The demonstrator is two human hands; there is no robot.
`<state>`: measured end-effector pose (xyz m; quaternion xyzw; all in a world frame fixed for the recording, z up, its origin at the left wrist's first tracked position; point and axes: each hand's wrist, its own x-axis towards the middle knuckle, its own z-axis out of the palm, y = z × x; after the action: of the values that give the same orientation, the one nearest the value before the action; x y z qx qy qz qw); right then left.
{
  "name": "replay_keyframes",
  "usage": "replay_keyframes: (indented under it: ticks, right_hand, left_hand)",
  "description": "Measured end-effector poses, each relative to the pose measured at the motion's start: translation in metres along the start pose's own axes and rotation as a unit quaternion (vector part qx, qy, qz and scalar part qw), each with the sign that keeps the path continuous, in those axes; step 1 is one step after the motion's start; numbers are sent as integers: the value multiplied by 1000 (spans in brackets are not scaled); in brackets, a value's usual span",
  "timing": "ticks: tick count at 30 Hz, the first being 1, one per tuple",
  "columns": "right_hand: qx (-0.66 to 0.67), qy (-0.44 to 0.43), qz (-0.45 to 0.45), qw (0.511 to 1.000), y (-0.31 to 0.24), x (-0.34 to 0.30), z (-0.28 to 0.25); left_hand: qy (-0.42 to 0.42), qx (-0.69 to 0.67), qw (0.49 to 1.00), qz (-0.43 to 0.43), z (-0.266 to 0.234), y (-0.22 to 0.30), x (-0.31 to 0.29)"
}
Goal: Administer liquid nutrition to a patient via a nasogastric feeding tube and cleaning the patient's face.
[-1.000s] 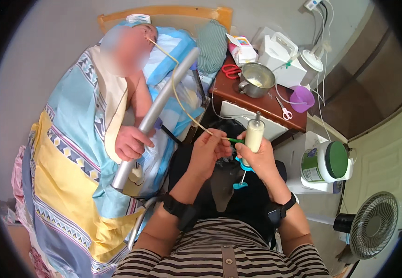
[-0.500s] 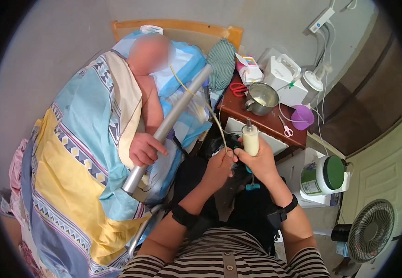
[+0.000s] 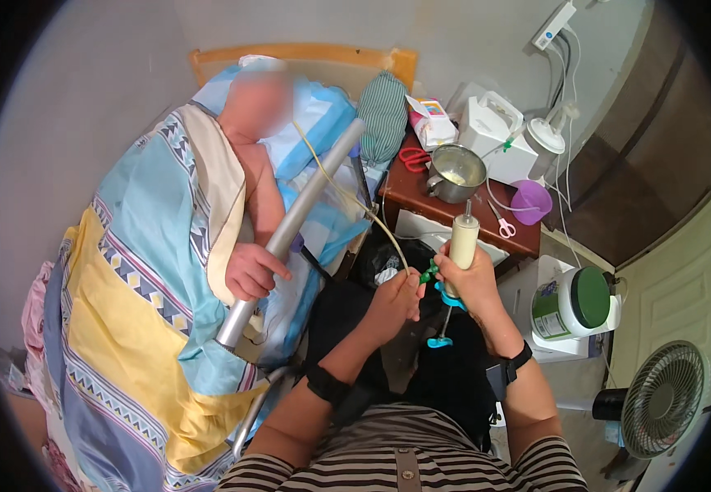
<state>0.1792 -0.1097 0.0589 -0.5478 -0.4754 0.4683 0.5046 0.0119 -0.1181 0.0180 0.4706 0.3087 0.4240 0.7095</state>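
My right hand (image 3: 472,283) grips a large syringe (image 3: 463,242) filled with pale liquid, held upright, its blue plunger handle (image 3: 440,341) sticking out below. My left hand (image 3: 392,300) pinches the end of a thin yellowish feeding tube (image 3: 341,190) at a green connector (image 3: 429,271) beside the syringe. The tube runs up and left toward a person lying in bed (image 3: 241,156) under a patterned blue and yellow blanket (image 3: 126,295). That person's hand (image 3: 250,271) rests against the grey bed rail (image 3: 294,234).
A brown bedside table (image 3: 405,193) holds a metal pot (image 3: 456,174), red scissors (image 3: 413,160), a small box and a purple cup (image 3: 530,201). A green-lidded canister (image 3: 577,302) stands at right, a floor fan (image 3: 663,398) lower right. A power strip (image 3: 554,25) hangs on the wall.
The view has shifted so the bed and table sit further right and lower. My hands keep the syringe and tube together, the syringe now more upright.
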Motion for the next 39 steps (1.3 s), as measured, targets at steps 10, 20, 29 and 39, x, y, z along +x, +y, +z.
replay_keyframes:
  ticks: [10,20,29,39]
  right_hand:
    - [-297,-11,-170,940,-43,-34,-21]
    - [-506,-44,-208,836,-35,-37,-15]
    - [-553,-52,-246,794,-40,-39,-16]
    - [-602,-55,-229,763,-16,-56,-12]
  left_hand:
    - [64,92,988,110,-22,19,14]
    - [90,238,956,144,-22,39,9]
    - [75,361,912,181,-27,46,4]
    - [38,492,846,204,-22,36,6]
